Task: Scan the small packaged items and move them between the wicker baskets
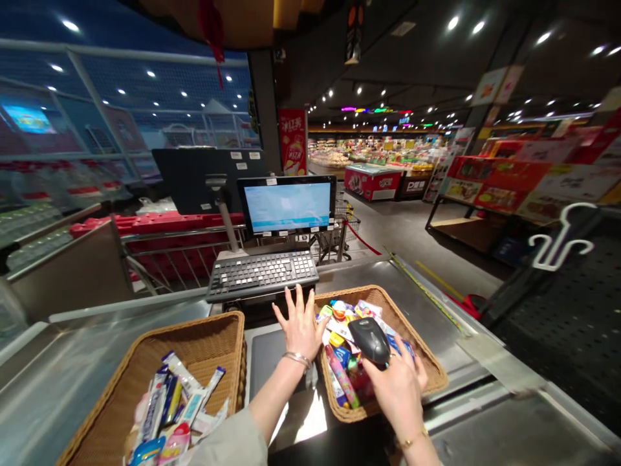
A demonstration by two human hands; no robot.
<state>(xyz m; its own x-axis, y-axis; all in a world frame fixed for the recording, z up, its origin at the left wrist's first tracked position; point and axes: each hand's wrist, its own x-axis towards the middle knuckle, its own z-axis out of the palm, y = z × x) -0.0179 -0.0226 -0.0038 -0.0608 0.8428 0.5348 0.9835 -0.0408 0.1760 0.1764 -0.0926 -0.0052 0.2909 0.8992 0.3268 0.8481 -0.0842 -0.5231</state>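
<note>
My right hand (398, 387) is wrapped round a black handheld barcode scanner (369, 339), held over the right wicker basket (434, 374). Small packaged goods in bright colours fill that basket, among them a pink patterned tube (343, 378). With fingers spread, my left hand (301, 327) hovers between the keyboard (264, 272) and the basket's left rim; nothing is in it. Whether its thumb touches the packets there I cannot tell. Over on the left, a second wicker basket (237, 353) contains several slim packets (158, 404) and a blue-topped item (147, 451).
A lit monitor (291, 207) stands behind the keyboard, with a second screen (194, 175) turned away beside it. Metal counter surfaces (417, 294) surround the baskets. A white hook (557, 239) hangs at right. Beyond are a shopping trolley (169, 255) and stacked boxes (514, 175).
</note>
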